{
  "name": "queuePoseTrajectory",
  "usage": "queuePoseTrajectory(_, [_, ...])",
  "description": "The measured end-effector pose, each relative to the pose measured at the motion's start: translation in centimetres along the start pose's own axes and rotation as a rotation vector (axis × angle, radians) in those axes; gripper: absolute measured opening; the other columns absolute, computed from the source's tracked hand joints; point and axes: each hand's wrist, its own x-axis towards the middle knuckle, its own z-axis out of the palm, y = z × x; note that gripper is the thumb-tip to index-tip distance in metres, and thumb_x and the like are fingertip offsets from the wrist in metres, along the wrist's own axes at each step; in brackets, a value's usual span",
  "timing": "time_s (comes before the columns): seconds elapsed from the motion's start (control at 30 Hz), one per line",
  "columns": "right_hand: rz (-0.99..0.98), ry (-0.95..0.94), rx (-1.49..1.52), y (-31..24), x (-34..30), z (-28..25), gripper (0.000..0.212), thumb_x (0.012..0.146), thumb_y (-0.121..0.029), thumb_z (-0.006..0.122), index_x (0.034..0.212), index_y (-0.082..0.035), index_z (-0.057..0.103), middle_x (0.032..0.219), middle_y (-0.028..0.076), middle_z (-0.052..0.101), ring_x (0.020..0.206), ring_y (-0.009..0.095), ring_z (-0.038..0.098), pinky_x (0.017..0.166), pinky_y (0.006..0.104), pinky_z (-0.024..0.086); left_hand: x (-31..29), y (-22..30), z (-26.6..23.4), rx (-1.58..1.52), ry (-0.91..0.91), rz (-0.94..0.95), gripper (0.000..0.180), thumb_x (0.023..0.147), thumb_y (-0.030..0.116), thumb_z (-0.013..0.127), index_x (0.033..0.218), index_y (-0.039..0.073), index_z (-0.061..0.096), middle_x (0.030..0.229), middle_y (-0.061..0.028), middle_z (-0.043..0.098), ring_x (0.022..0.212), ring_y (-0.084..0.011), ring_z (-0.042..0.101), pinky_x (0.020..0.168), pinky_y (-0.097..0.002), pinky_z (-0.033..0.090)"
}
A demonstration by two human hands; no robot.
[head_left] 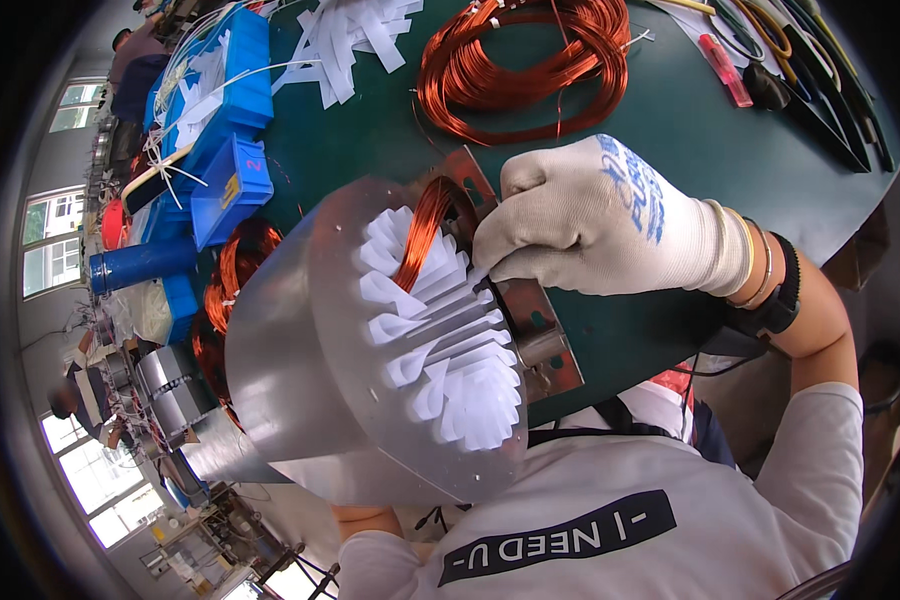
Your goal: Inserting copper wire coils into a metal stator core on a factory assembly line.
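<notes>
A grey metal motor stator lies in front of me, its near end facing right. White paper slot liners stick out in a ring around its bore. A bundle of copper wire loops out of the slots at the upper part. My right hand, in a white knit glove with blue print, is closed at the right edge of the ring. Its thumb and forefinger pinch what looks like the end of a white slot liner. My left hand is out of sight; only part of that arm shows below the stator.
A rusty metal bracket stands behind the liners. On the green table lie a large coil of copper wire, loose white paper strips and blue bins. A red marker and hand tools lie at the upper right.
</notes>
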Motion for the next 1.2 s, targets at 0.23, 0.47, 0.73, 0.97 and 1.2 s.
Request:
queuePoseTrajectory(0.23, [0.003,-0.066,0.153,0.5,-0.1,-0.1,0.017,0.078,-0.010,0.076,0.094,-0.014,0.070,0.079,0.003,0.059,0.064,0.025,0.061,0.056,0.0352,0.048,-2.1,-0.9,-0.6,0.022,-0.079,-0.022,0.026,0.089,0.020,0.071,0.099,-0.004,0.067,0.088,-0.0009,0.065,0.079,-0.0026,0.054,0.066,-0.0199,0.044])
queuePoseTrajectory(0.47, [0.105,-0.154,0.149,0.2,0.0,-0.5,0.008,0.083,-0.011,0.067,0.090,-0.010,0.063,0.083,0.007,0.064,0.078,0.027,0.063,0.067,0.0357,0.051,-3.6,-1.4,-0.4,0.046,-0.136,-0.043,0.027,0.089,0.021,0.072,0.098,-0.004,0.067,0.087,-0.0007,0.065,0.079,-0.0026,0.054,0.066,-0.0200,0.044])
queuePoseTrajectory(0.73, [0.110,-0.116,0.208,-0.2,0.1,-0.5,0.010,0.080,-0.008,0.072,0.089,-0.010,0.068,0.081,0.005,0.067,0.075,0.025,0.063,0.065,0.0341,0.051,-3.0,-1.5,-0.1,0.071,-0.200,-0.049,0.027,0.089,0.021,0.072,0.097,-0.004,0.067,0.086,-0.0004,0.065,0.078,-0.0025,0.054,0.066,-0.0201,0.044])
queuePoseTrajectory(0.97, [0.156,-0.144,0.143,-0.3,-0.3,0.7,0.004,0.085,-0.012,0.064,0.089,-0.011,0.064,0.082,0.004,0.064,0.080,0.027,0.063,0.068,0.0366,0.051,-3.4,-1.8,-0.6,0.094,-0.261,-0.066,0.028,0.089,0.022,0.072,0.097,-0.004,0.067,0.085,-0.0001,0.065,0.077,-0.0024,0.054,0.065,-0.0202,0.044])
queuePoseTrajectory(1.2, [0.053,-0.038,0.167,0.1,-0.2,0.5,0.016,0.078,-0.005,0.077,0.091,-0.008,0.070,0.083,0.004,0.067,0.069,0.023,0.064,0.059,0.0326,0.050,-2.4,-2.0,-0.4,0.110,-0.314,-0.068,0.028,0.089,0.023,0.073,0.096,-0.004,0.067,0.084,0.0002,0.065,0.077,-0.0023,0.054,0.065,-0.0203,0.044])
